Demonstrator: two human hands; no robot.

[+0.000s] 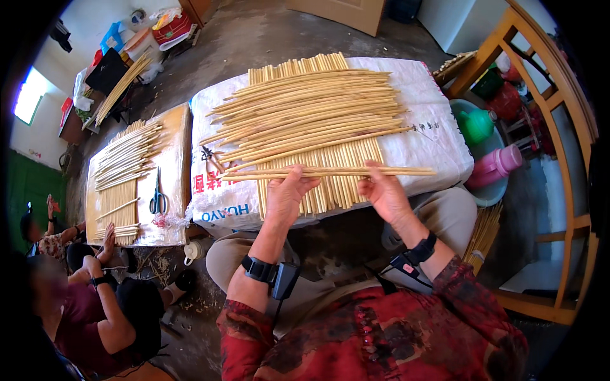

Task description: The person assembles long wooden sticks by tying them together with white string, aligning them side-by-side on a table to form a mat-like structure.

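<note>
Before me a thin bundle of straw-coloured stalks [340,171] lies level from left to right. My left hand [287,195] pinches it left of the middle, and my right hand [386,198] grips it further right with thumb and fingers. Just beyond is a broad pile of similar long stalks [311,108], laid crosswise. Beneath that pile, a row of stalks [321,198] placed side by side points away from me. Everything rests on a table covered with a white woven sack [422,136]. Each of my wrists wears a dark strap with a device.
Left stands a second table [168,133] with stalks [130,152] and dark scissors [157,198]. A person [95,305] sits near it, another behind. At right are a basin [499,184] holding a pink flask [499,166] and green one [476,126], and a wooden frame [553,101].
</note>
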